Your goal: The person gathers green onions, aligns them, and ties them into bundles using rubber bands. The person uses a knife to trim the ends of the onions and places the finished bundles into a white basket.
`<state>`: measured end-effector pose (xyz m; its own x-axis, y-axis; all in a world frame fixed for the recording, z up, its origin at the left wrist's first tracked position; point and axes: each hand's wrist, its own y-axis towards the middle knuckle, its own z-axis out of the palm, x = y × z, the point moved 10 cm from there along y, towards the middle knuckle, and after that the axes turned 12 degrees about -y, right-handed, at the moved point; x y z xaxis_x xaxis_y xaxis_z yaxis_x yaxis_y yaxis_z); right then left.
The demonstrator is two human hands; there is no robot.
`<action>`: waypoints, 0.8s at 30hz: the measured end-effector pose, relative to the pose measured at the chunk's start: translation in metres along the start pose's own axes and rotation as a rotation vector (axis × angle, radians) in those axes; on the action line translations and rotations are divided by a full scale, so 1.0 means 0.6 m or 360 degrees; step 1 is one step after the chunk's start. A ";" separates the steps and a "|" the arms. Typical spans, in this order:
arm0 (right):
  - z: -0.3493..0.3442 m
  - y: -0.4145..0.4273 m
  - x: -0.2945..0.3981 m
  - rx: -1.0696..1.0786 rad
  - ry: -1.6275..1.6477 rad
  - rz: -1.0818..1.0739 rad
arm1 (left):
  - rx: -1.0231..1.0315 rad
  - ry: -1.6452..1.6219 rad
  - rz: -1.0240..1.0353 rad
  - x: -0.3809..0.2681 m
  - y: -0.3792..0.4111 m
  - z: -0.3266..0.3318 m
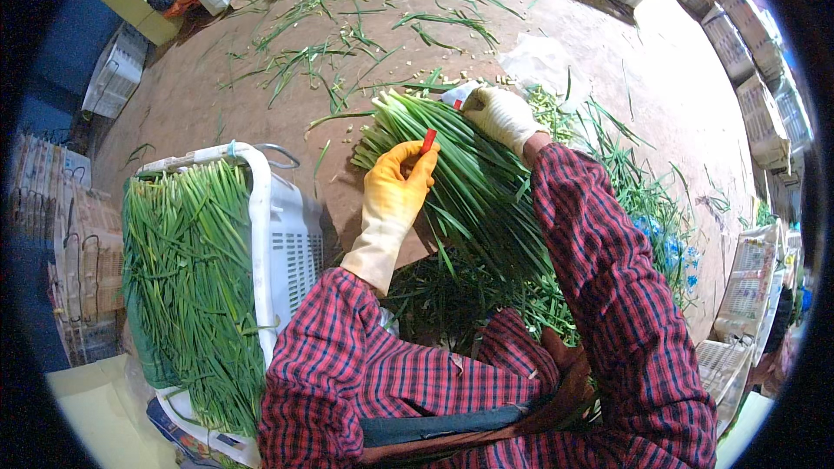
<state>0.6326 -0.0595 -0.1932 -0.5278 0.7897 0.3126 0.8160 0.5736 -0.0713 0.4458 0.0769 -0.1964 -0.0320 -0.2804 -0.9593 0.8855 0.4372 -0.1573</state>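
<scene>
A large bundle of green garlic chives [456,156] lies before me, its pale cut stems pointing up and left and its leaves running down to the right. My left hand [397,176], in a yellow-orange rubber glove, pinches the end of a red strip [429,141] between thumb and finger above the bundle. At the bundle's upper edge is my right hand [498,114], in a cream glove, its fingers curled with another bit of red at the fingertips. Whether both red pieces are one strip is hidden by the leaves.
A white plastic crate [260,208] packed with garlic chives [192,293] stands at my left. Loose leaves [449,26] and stem bits litter the brown floor [260,104]. A clear plastic bag [544,62] lies beyond my right hand. Stacked crates [762,111] line the right side.
</scene>
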 end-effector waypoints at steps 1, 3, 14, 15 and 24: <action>0.003 0.002 -0.001 0.0005 0.0035 0.0029 | -0.0003 0.0000 0.0015 -0.001 0.000 -0.002; -0.001 -0.004 -0.001 0.0016 0.0020 0.0083 | -0.0006 -0.0003 0.0019 -0.002 0.000 -0.002; 0.003 0.002 0.001 -0.0095 -0.0041 0.0060 | 0.0011 0.0006 0.0075 -0.005 -0.003 0.001; 0.006 0.005 0.000 -0.0109 -0.0037 0.0041 | 0.0022 -0.0001 0.0070 -0.004 -0.003 0.002; -0.001 0.004 0.003 -0.0117 -0.0233 0.0059 | 0.0033 0.0011 0.0074 0.002 -0.001 0.001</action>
<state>0.6337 -0.0569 -0.1920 -0.5213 0.8363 0.1696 0.8478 0.5303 -0.0090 0.4451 0.0759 -0.1972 0.0061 -0.2542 -0.9671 0.8956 0.4316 -0.1078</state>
